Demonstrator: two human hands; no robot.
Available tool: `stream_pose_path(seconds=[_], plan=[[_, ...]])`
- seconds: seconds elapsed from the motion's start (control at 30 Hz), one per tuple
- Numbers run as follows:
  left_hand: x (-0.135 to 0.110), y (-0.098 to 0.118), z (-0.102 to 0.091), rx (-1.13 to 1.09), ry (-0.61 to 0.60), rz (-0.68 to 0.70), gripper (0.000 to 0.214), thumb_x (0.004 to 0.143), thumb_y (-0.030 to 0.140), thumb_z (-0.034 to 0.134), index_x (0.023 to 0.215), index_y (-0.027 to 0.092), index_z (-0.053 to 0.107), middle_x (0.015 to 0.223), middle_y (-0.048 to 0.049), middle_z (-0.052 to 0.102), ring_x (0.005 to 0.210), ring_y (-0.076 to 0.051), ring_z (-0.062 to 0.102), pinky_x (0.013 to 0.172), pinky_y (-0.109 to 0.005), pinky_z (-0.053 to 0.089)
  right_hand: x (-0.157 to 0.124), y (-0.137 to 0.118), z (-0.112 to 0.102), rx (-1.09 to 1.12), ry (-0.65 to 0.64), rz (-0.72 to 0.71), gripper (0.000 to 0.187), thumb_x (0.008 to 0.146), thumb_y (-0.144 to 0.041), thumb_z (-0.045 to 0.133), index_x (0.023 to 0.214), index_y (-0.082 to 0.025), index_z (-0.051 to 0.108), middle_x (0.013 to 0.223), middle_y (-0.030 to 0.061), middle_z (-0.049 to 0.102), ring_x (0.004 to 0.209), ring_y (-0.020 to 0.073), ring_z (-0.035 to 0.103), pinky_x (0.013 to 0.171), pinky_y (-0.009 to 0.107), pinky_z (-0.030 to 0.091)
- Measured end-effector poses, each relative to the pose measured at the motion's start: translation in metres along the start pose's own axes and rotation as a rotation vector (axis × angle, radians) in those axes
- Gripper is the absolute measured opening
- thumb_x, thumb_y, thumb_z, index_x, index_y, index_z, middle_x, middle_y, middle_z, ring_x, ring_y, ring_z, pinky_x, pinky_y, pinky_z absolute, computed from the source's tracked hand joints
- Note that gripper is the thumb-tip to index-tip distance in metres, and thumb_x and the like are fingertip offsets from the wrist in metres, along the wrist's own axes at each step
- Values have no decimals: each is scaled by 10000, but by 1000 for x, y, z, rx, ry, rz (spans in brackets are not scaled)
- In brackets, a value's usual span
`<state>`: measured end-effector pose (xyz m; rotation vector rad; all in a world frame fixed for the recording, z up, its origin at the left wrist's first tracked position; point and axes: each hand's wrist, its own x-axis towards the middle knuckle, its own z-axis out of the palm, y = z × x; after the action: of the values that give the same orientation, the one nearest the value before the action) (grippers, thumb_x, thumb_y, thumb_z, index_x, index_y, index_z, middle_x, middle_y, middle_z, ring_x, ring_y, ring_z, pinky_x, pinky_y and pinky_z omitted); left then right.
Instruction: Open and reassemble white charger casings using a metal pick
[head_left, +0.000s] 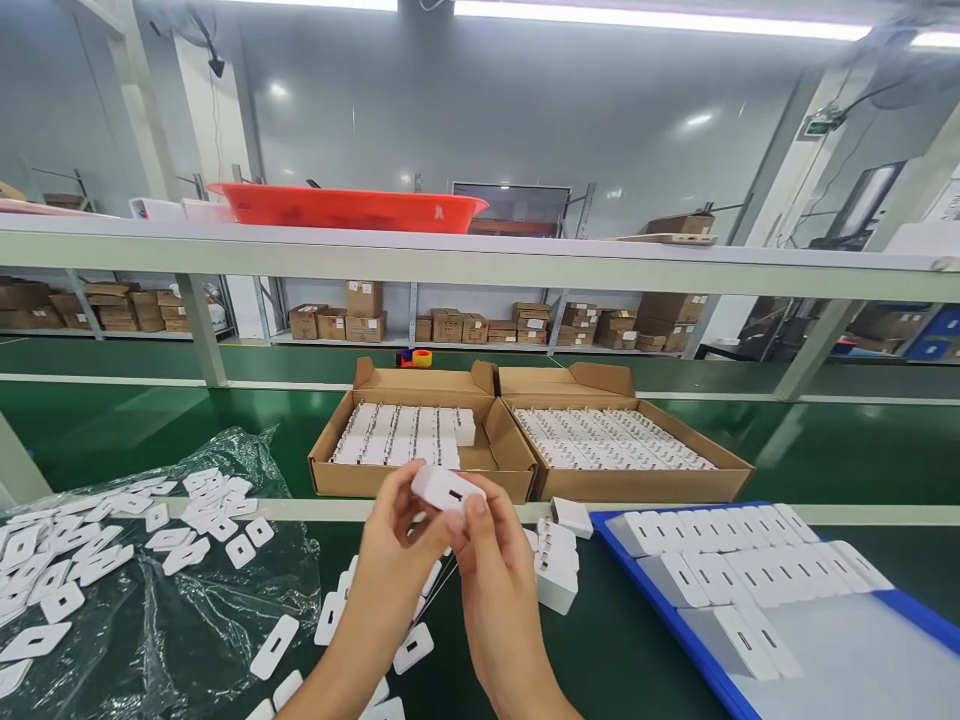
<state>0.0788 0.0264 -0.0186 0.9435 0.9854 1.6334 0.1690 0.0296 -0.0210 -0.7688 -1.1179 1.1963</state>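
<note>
Up in front of me, both hands hold a small white charger housing (442, 487), its end face with a dark narrow slot turned toward me. My left hand (394, 560) grips it from the left, fingers bent around its side. My right hand (496, 585) has its thumb on the slotted face and its fingers behind. Beneath my hands lie loose white slotted plates (413, 648), partly hidden by my forearms. Just right of my right hand, a small cluster of white blocks (556, 580) stands on the green table.
At left, many white plates (97, 555) lie on a clear plastic sheet (180, 640). Behind are two cardboard boxes with white units, the left box (420, 480) and right box (637, 487). At right, a blue-edged tray (675, 640) holds rows of housings. A shelf beam (480, 262) crosses above.
</note>
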Motion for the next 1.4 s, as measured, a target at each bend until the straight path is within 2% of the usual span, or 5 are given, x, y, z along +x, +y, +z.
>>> stream_pose_path(seconds=[0.53, 0.73, 0.97, 1.23, 1.4], plan=[[-19, 27, -8, -120, -21, 154, 654, 717, 367, 754, 1288, 151, 521, 1171, -118, 670, 1046, -258, 653, 803, -243, 566, 8, -15, -19, -452, -193, -349, 298, 975, -458, 419, 1239, -332, 476, 1344, 25, 467, 1144, 152, 539, 885, 233, 517], [-21, 37, -23, 52, 85, 71, 625, 673, 311, 728, 1245, 126, 555, 1141, -98, 694, 1063, -248, 653, 814, -219, 569, 16, 70, -67, -1418, -696, -717, 438, 825, 21, 460, 1197, -181, 574, 1197, 83, 637, 1066, 204, 604, 834, 282, 542], [-23, -32, -53, 151, -63, -139, 572, 660, 336, 716, 1175, 118, 599, 1100, -132, 696, 1017, -278, 659, 823, -323, 568, -9, 114, -80, -1550, -751, -853, 229, 820, 31, 469, 798, -137, 623, 769, 82, 668, 745, 238, 632, 672, 346, 530], [-54, -56, -69, 208, 44, -131, 572, 694, 439, 705, 1195, 180, 611, 1216, -138, 644, 1075, -297, 629, 797, -299, 565, -11, 56, -95, -1413, -259, -676, 233, 974, -106, 305, 1055, -171, 514, 800, 58, 654, 663, 167, 648, 597, 268, 516], [-50, -57, -72, 221, 153, -187, 511, 700, 399, 705, 1157, 183, 628, 1208, -126, 645, 1089, -288, 622, 783, -291, 563, -22, 45, -86, -1470, -792, -324, 540, 701, 127, 310, 1004, -178, 637, 995, 61, 667, 817, 194, 669, 639, 287, 556]])
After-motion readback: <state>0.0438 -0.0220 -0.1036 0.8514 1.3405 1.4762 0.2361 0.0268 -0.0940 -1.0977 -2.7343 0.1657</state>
